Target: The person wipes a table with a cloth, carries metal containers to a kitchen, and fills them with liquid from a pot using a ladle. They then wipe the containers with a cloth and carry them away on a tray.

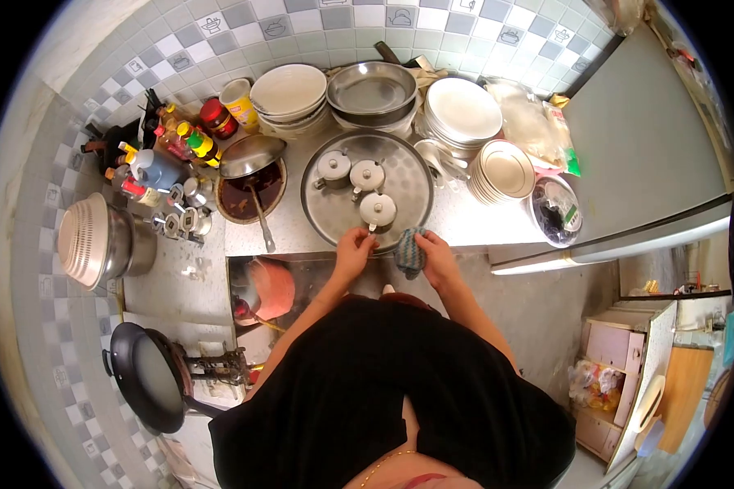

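A round metal tray (322, 213) on the counter carries three small lidded condiment pots: one at the back left (334, 165), one at the back right (368, 175) and one closest to me (378, 210). My left hand (354, 253) is at the tray's front rim, thumb and fingers pinched together just below the light handle tip sticking out of the nearest pot. What that pinch holds is too small to make out. Bunched in my right hand (439, 259) is a blue-grey patterned cloth (410, 253), held just off the tray's front right edge.
Left of the tray, a bowl of dark red sauce (238, 200) holds a ladle (263, 216), its metal lid (253, 156) tilted over it. Sauce bottles (197, 145) crowd the left corner. Stacked plates (465, 110) and bowls (501, 173) stand right. A wok (145, 379) sits lower left.
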A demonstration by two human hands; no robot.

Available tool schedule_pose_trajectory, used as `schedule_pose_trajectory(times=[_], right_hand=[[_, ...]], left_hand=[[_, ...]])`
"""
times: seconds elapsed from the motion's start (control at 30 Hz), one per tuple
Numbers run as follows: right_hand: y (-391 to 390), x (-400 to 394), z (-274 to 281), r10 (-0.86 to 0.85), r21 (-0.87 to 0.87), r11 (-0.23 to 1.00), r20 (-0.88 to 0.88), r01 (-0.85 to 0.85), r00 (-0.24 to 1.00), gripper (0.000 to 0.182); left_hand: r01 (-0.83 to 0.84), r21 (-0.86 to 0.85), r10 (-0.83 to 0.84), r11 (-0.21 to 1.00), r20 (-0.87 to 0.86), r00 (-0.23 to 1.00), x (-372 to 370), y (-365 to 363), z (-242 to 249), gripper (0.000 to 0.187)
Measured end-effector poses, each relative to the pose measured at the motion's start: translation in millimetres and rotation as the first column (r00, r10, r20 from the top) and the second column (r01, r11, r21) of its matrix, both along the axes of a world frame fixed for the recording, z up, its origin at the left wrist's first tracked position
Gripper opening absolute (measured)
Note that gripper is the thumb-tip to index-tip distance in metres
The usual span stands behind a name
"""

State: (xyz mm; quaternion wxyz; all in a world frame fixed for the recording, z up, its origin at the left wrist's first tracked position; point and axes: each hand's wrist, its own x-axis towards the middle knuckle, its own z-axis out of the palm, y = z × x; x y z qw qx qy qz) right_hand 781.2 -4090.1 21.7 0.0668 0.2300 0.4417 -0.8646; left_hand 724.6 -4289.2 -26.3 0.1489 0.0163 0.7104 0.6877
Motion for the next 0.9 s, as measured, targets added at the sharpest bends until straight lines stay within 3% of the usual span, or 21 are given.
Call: schedule_pose_trajectory(times=[0.17,0.47,0.57,0.63,0.9], right_hand=[[-11,-12,-17,0.082,0.049,0.995,0.008,-0.083,0.997,0.019],[-14,-26,-18,0.134,-0.102,0.987,0.091,-0.125,0.987,0.02],[-6,-27,-12,0.181,-0.176,0.971,0.089,-0.163,0.979,0.02],[0,-29,-10,0.255,-0.294,0.929,0.061,-0.226,0.965,0.023],[14,-35,18,0.353,-0.237,0.911,0.028,-0.337,0.935,0.027]], left_hand=[[-0.043,0.085,0.041,0.995,0.028,0.999,6,8,10,0.015],[-0.181,0.112,0.186,0.977,-0.031,0.982,19,23,4,0.017],[-0.228,0.096,0.237,0.969,-0.094,0.967,22,25,3,0.015],[-0.245,-0.01,0.24,0.97,-0.159,0.958,26,25,12,0.014],[-0.291,-0.036,0.271,0.956,-0.266,0.925,35,28,43,0.011]])
